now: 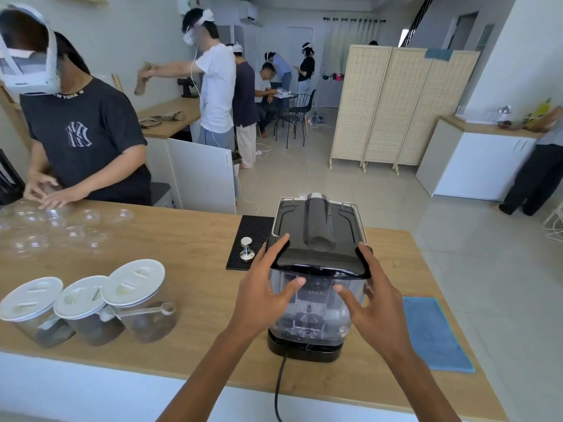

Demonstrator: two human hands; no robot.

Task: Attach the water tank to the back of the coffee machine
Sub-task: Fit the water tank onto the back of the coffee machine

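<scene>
The black coffee machine (316,222) stands on the wooden counter (189,248) with its back toward me. The clear water tank (315,306), with a black lid and a MAX mark, sits upright against that back, on the machine's black base. My left hand (268,287) holds the tank's left side, fingers on the lid edge and thumb on the clear wall. My right hand (373,300) holds the right side the same way. A black power cord (278,388) runs from the base toward me.
A steel tamper (246,248) stands on a black rubber mat (253,239) left of the machine. Three lidded jars (88,309) sit at front left, clear domed lids (61,226) at far left. A blue cloth (432,333) lies right. A person works across the counter.
</scene>
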